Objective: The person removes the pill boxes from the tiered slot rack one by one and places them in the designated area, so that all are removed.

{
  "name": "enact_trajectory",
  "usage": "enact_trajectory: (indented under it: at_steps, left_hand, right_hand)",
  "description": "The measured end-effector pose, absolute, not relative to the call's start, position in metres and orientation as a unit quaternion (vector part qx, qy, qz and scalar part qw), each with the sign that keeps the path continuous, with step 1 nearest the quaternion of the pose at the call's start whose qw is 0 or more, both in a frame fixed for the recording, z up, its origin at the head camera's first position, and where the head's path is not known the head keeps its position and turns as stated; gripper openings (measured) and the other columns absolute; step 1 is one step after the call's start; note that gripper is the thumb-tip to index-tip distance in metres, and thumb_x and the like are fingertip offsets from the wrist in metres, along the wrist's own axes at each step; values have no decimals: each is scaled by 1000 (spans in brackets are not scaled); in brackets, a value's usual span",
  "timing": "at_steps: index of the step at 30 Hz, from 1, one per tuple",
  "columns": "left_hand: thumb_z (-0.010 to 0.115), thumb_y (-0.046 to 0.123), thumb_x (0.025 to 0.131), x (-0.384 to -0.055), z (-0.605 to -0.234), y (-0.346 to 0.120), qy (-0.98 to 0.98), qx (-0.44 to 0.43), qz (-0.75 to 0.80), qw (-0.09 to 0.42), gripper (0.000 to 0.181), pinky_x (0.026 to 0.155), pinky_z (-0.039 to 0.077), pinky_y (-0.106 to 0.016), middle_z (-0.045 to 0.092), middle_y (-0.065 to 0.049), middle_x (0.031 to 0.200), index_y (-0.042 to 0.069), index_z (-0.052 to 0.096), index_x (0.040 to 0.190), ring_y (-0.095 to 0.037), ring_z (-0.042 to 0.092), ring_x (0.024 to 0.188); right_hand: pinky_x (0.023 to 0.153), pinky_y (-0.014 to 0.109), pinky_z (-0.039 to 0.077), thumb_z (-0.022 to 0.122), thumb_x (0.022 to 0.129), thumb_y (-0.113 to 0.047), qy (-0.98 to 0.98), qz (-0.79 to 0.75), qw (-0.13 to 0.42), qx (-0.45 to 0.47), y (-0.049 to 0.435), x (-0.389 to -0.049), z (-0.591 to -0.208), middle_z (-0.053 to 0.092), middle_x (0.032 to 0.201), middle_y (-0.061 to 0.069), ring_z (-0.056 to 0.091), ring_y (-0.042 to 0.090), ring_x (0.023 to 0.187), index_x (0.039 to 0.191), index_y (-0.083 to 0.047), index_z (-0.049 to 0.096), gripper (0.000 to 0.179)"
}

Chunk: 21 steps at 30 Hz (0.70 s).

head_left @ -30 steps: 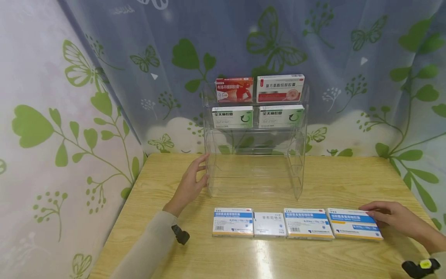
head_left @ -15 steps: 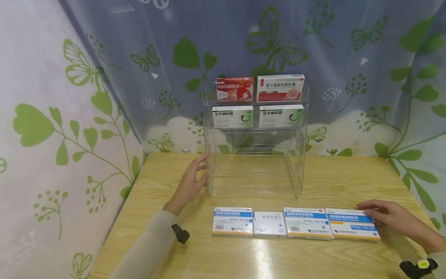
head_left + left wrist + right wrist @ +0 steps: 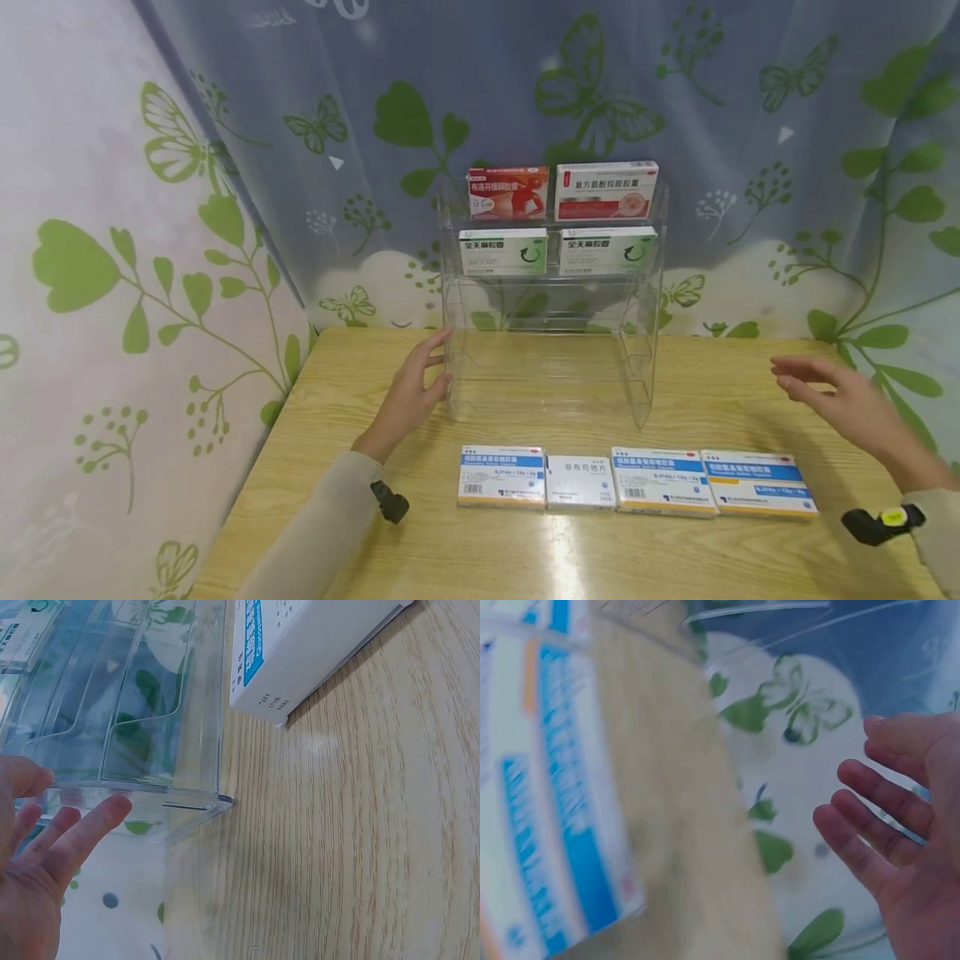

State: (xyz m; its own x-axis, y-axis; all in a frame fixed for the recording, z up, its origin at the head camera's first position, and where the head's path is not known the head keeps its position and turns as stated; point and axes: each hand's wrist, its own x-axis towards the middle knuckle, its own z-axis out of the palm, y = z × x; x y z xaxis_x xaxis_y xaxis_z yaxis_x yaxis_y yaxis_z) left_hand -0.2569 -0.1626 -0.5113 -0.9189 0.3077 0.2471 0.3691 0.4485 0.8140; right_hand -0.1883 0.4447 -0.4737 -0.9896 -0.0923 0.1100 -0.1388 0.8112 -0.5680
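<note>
My left hand point(image 3: 408, 392) rests on the left side of a clear tiered display rack point(image 3: 551, 408), its fingers fairly straight. In the left wrist view, the fingertips point(image 3: 116, 806) meet the transparent side panel. Over the table to the right, my right hand point(image 3: 851, 404) is raised with nothing in it; in the right wrist view its fingers are spread and relaxed. Below it lies a blue-and-white medicine box point(image 3: 759, 485), the rightmost of a row. Beside that box are a matching one point(image 3: 663, 482), a smaller white box point(image 3: 580, 483) and another blue-and-white box point(image 3: 501, 477).
On the rack's top tier stand a red medicine box point(image 3: 508, 193) and a white-and-red one point(image 3: 606, 192). Two white-and-green boxes point(image 3: 502, 252) fill the tier beneath. Patterned curtains point(image 3: 712, 167) hang behind and left of the wooden table point(image 3: 735, 392).
My right hand has let go of the rightmost medicine box and lifted up and away from it. That box shifted slightly left against its neighbour beforehand. The left hand stays put.
</note>
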Motion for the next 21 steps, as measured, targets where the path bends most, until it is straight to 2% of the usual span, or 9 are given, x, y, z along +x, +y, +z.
enact_trajectory:
  at_steps: [2,4,7,12,15,17,19,21]
  left_hand:
    - [62,1,109,-257,-511,-163,-850,-199,-487,32,76,83,70,-28,35,-9,175,30,32,172,-43,57,145]
    - [62,1,109,-257,-511,-162,-850,-198,-488,32,76,83,70,-28,35,-8,175,32,32,172,-43,57,144]
    - [62,1,109,-257,-512,-162,-850,-196,-487,30,77,83,69,-26,35,-7,175,34,31,171,-42,57,144]
    - [62,-1,109,-258,-513,-162,-847,-199,-492,28,77,83,70,-27,34,-7,175,29,31,172,-43,56,145]
    - [62,-2,109,-258,-513,-162,-846,-201,-493,28,76,83,70,-27,34,-7,175,26,31,172,-43,56,145]
    - [62,-1,109,-258,-514,-162,-846,-202,-492,29,76,83,70,-27,34,-8,175,26,31,172,-43,56,145]
    - [62,-1,109,-258,-514,-163,-846,-203,-492,30,76,83,70,-27,34,-8,175,27,31,172,-43,56,145]
    - [62,-1,109,-258,-514,-163,-845,-203,-493,31,76,84,70,-27,35,-9,175,27,31,172,-44,57,145]
  right_hand:
    - [72,6,49,65,112,-31,-945,316,54,60,435,-197,-457,67,128,-22,47,-29,97,151,-2,61,49]
    - [76,1,45,65,112,-32,-939,330,69,63,425,-205,-442,55,124,-39,47,-29,101,153,-5,60,50]
    - [83,-5,42,64,112,-32,-929,353,81,72,408,-218,-421,53,126,-41,50,-27,107,156,-9,58,50]
    - [89,-7,40,62,112,-38,-921,369,89,82,373,-238,-387,59,133,-28,50,-22,114,156,-16,59,49]
    - [91,-5,41,62,112,-42,-916,380,90,90,349,-249,-367,63,144,-10,51,-17,118,155,-17,60,50]
    - [94,-1,44,62,112,-42,-915,381,90,98,332,-256,-355,62,150,1,55,-7,124,156,-17,59,51]
    - [103,16,55,62,112,-41,-917,373,90,112,317,-263,-346,60,156,10,63,10,129,157,-18,58,51]
    - [109,37,59,62,113,-36,-920,359,89,129,304,-270,-339,57,159,12,65,29,132,158,-18,58,49]
